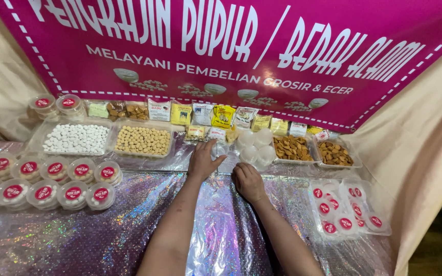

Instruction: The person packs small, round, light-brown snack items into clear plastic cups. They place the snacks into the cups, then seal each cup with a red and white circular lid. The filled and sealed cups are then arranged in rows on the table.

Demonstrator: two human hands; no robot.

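Head view looks down on two bare forearms reaching over a desk [129, 230] covered in shiny holographic foil. Left hand [203, 161] lies forward with its fingers [212, 148] spread fairly wide, their tips closing around a small clear container [220, 148] that stands just ahead of them; how firm the hold is cannot be told. Right hand [248, 181] sits just beside and slightly behind it, fingers curled narrow into a loose fist, knuckles on the foil, holding nothing that shows.

Just beyond the right fingers and to their right is a cluster of round white balls [257, 145]. Farther right of these lie two clear trays of brown nut-like pieces [292, 148]. Left of the left fingers stands a tray of tan pellets [142, 140], and beyond that a tray of white pellets [76, 138]. Well to the left of both hands sit rows of small round tubs with red labels [52, 181]; more such tubs lie in a clear tray [346, 209] to the right of the right wrist. Behind the fingers runs a row of small packets [200, 115], under a magenta banner [231, 51] hung on cream cloth.
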